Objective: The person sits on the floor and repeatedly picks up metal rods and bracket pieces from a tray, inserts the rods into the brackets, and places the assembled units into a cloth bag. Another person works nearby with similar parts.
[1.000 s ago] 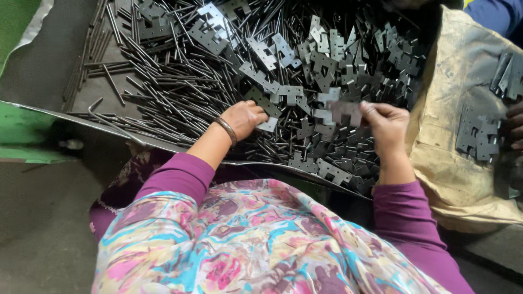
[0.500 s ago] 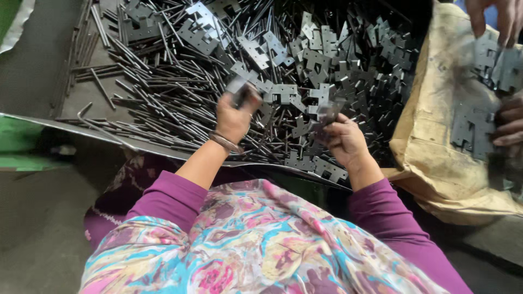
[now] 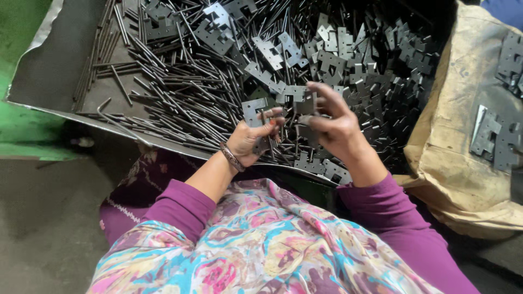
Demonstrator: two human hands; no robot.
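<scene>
Hands: left hand [image 3: 251,140] pinches hinge plate [image 3: 255,111]; right hand [image 3: 333,124] grips plate, mostly hidden by fingers.

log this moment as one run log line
left hand: holds hinge plate and pin | right hand: grips second plate | below: tray of pins and plates | right: sack

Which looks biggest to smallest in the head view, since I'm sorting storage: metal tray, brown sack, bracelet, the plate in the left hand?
1. Metal tray
2. Brown sack
3. Plate in the left hand
4. Bracelet, though alike.
</scene>
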